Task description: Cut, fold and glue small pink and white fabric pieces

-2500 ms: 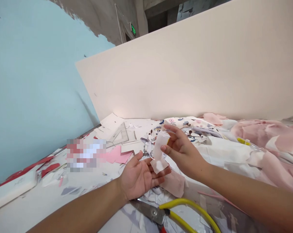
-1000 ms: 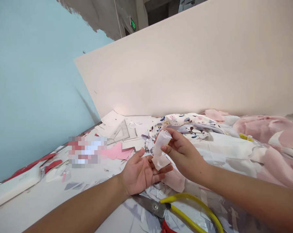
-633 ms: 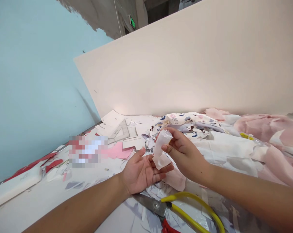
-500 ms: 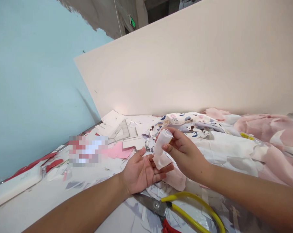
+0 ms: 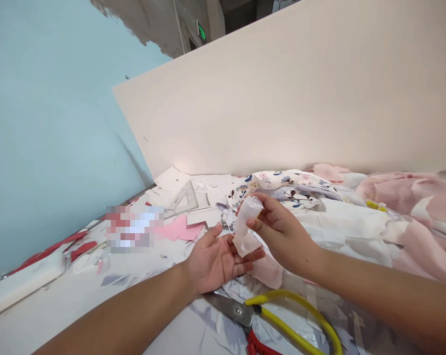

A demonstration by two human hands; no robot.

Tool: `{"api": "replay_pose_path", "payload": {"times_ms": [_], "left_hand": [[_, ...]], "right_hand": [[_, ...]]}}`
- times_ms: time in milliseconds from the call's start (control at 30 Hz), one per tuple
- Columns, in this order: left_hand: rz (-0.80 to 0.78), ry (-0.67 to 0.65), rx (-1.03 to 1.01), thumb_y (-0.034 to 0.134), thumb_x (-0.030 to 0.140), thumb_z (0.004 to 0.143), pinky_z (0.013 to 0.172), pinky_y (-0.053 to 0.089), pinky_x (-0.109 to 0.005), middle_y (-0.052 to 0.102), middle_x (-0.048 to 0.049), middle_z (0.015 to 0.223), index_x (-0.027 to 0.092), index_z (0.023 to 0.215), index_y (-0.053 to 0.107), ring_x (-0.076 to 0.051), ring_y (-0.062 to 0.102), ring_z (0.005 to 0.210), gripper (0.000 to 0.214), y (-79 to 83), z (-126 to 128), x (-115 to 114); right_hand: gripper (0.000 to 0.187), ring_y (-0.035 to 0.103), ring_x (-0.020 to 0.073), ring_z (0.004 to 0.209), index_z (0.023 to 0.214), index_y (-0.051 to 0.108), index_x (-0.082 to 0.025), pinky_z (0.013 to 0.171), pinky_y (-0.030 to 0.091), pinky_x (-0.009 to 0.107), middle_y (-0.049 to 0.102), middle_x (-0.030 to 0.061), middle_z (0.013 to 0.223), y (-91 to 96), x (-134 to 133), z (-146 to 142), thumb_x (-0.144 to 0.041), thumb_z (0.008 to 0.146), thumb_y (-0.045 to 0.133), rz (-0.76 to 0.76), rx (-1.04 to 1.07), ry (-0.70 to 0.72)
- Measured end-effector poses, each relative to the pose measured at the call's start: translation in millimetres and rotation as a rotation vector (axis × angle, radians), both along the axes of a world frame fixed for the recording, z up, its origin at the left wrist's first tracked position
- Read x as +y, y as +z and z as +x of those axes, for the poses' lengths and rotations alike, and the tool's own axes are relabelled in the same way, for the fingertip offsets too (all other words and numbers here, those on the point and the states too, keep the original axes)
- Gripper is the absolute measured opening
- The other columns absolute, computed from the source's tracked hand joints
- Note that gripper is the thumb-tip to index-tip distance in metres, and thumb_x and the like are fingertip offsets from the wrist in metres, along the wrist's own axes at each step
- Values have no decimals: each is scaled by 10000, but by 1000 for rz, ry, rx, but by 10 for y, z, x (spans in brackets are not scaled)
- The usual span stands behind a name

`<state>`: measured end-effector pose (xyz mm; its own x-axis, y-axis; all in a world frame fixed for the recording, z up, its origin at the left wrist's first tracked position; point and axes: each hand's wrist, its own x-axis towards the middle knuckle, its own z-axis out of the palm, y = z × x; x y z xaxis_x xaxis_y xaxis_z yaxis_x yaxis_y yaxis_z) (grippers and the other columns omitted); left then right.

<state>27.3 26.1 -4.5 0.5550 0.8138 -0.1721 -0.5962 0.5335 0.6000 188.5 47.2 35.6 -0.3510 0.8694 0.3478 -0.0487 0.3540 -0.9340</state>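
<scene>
Between the thumb and fingers of my right hand [image 5: 277, 224] is a small white fabric piece [image 5: 248, 224], with a bit of yellow at its edge. Its lower end hangs down over the fingers of my left hand [image 5: 219, 259]. That hand lies palm up, fingers stretched out, under the piece. Just below my hands, scissors [image 5: 241, 313] with yellow handles rest on paper and cloth scraps, their blades partly behind my left hand. A red-handled tool [image 5: 258, 345] sits under them, mostly cut off by the frame. A pale pink fabric scrap [image 5: 265, 271] lies behind my fingers.
Floral cloth [image 5: 275, 180] and heaps of white fabric [image 5: 341, 222] and pink fabric [image 5: 396, 192] cover the right side. A clear set square [image 5: 184, 199] and pink paper [image 5: 182, 229] lie at centre-left. A cream panel [image 5: 282, 98] stands behind; a blue wall [image 5: 60, 108] rises left.
</scene>
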Motion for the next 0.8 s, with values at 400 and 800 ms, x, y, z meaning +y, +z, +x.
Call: {"api": "replay_pose_path", "payload": {"times_ms": [400, 800], "left_hand": [[-15, 20, 37, 375, 486, 823, 832, 398, -348, 636, -140, 967, 67, 988, 571, -297, 583, 1003, 492, 22, 4, -14], [-16, 27, 35, 385, 479, 821, 818, 408, -344, 640, -132, 937, 73, 937, 585, -303, 579, 1011, 468, 22, 4, -22]], "right_hand": [[202, 579, 199, 783, 983, 480, -233, 724, 503, 389, 565, 27, 847, 1, -8, -6, -274, 791, 526, 13, -8, 26], [197, 581, 183, 767, 1003, 464, -234, 719, 501, 378, 569, 20, 851, 2, -21, 1, -246, 810, 505, 27, -8, 31]]}}
